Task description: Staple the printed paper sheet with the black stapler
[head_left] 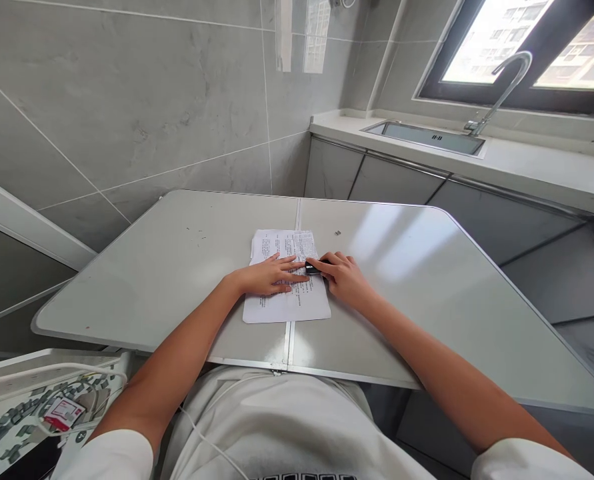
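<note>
A few printed sheets (277,310) lie as a stack across the table's middle seam. My left hand (268,275) rests flat on them with its fingers spread, pressing the paper down. At the right edge of the sheets, my right hand (344,277) is closed on what looks like a small black stapler (312,268). Its front end sits over the paper, close to my left fingertips, while my right fingers cover the rest. Beyond my right hand lie small dark metal pieces, perhaps staples (337,233).
The pale folding table (401,267) has a metal edge. Tiny dark bits (197,233) are scattered on its left half. A trolley (51,373) with cables and a red-and-white box (64,413) stands at lower left. A counter with a sink (427,137) runs along the right.
</note>
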`<state>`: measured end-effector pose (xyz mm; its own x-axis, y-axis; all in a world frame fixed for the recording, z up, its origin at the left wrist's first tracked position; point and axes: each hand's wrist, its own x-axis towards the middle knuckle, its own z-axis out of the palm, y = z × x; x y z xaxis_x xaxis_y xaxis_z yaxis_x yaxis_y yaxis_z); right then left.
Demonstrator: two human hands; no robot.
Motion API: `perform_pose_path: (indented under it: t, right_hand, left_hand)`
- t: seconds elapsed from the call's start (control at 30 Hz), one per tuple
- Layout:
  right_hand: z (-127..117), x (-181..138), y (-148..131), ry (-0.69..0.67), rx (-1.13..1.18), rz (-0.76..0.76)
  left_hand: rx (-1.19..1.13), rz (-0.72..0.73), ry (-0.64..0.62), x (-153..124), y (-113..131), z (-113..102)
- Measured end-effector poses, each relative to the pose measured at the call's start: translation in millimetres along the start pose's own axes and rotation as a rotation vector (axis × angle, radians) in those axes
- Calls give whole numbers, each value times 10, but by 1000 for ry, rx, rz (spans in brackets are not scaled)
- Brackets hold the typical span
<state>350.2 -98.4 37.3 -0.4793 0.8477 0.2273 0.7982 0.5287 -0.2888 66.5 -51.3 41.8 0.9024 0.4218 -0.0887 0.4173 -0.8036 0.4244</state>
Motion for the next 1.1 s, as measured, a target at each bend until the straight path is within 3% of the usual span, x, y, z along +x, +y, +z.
perform_pose_path:
  t: [0.17, 0.5, 0.7, 0.83, 1.0, 1.1]
  right_hand:
    - [-35, 10, -47, -83, -153, -20]
    - [38, 58, -145, -69, -289, -51]
    - [-13, 2, -3, -12, -77, -79]
    - [-127, -24, 96, -2, 9, -10]
    - [-157, -21, 188, 21, 21, 241]
    - [-133, -38, 267, 16, 19, 318]
  left_hand:
    - [-12, 7, -6, 3, -22, 14]
    - [-11, 8, -9, -18, 16, -28]
    - [11, -11, -30, -25, 17, -43]
    - [8, -2, -44, -27, 29, -64]
    - [5, -1, -49, -31, 31, -80]
    - [25, -13, -43, -22, 24, -63]
